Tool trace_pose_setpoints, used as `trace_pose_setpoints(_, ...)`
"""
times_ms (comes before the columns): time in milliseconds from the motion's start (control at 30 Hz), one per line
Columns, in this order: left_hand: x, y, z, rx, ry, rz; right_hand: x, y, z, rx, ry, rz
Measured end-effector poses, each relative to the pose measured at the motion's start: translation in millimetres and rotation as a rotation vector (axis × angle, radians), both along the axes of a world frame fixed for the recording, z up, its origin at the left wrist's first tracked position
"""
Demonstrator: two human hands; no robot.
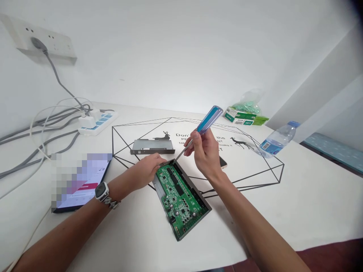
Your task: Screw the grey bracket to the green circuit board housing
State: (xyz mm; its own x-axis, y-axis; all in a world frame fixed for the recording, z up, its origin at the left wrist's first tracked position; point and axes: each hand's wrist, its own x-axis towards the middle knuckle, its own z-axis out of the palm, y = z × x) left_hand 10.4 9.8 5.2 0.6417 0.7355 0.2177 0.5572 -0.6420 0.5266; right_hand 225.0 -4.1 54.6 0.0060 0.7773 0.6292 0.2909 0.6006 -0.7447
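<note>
A green circuit board (178,198) lies in a grey metal tray (195,215), angled across the white table. My left hand (146,170) rests flat on the board's far end, its fingers over the edge and not visibly gripping. My right hand (205,153) is shut around a blue-handled screwdriver (210,119), whose thin steel shaft reaches down to the far end of the board. The tip sits close to my left fingertips. A flat grey metal cover (152,146) lies just beyond my left hand.
A tablet (96,189) lies left of my left arm, and a phone (223,162) sits partly under my right hand. Beyond are a power strip (98,122) with grey cables, a water bottle (278,139) and a green-and-white packet (245,117).
</note>
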Motion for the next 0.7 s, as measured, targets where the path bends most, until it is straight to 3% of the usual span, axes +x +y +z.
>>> trace_pose_setpoints(700, 0.8, -2.7, 0.6, -0.009, 0.038, 0.055, -3.9, 6.8, -1.1, -0.029, -0.007, 0.007)
